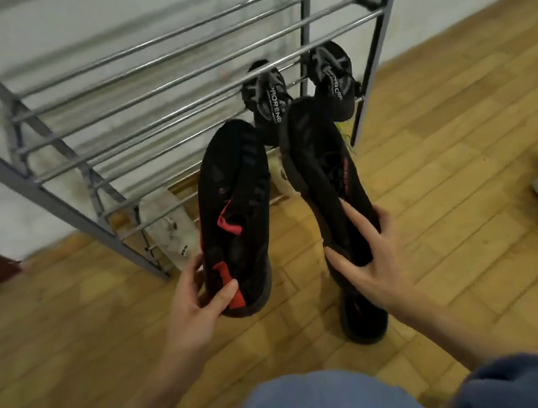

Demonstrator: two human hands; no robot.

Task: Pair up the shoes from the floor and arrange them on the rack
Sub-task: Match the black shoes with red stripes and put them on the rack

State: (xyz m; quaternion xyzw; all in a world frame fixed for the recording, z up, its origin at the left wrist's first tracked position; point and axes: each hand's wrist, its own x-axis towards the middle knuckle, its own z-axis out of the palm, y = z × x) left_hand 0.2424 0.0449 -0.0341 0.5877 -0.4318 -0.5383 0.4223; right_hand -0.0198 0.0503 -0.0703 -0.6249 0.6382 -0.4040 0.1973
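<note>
the left hand [200,293] grips the heel of a black knit sneaker with red tabs [236,205], and the right hand [367,252] grips its black mate [320,162]. both are held above the wooden floor [442,144], toes toward the grey metal rack [172,68], where 2 black sandals [268,100] rest.

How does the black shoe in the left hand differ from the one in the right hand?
The left-hand shoe shows bright red trim at its tongue and heel; the right-hand shoe shows only a faint red line along its side. The left hand grips the first at its heel end, while the right hand holds the second further up, so its heel hangs below. Both are black, toes pointing towards the rack.
</note>
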